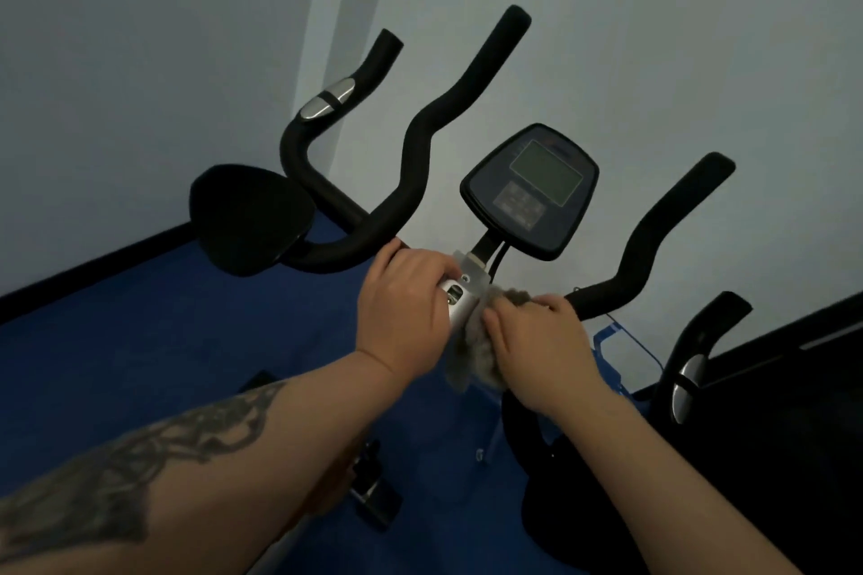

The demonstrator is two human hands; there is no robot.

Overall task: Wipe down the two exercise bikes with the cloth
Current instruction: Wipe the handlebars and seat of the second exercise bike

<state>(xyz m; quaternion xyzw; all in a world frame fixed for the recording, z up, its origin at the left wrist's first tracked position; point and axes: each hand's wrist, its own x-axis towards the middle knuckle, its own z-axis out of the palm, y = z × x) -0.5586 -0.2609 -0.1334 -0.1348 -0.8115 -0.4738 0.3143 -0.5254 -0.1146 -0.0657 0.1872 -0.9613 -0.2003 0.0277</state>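
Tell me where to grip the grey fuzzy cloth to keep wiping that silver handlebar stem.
Grip the grey fuzzy cloth at its bunched upper part, coming from the right, where the right hand presses it against the silver handlebar stem. Its lower end hangs loose. The left hand holds the stem's other side.

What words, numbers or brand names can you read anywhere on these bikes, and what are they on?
None can be read.
Console: a faint strip of marks above the blank grey screen and a block of buttons below it, too blurred to read.
Silver handlebar clamp: no visible lettering.
Cloth and black handlebars: no text.
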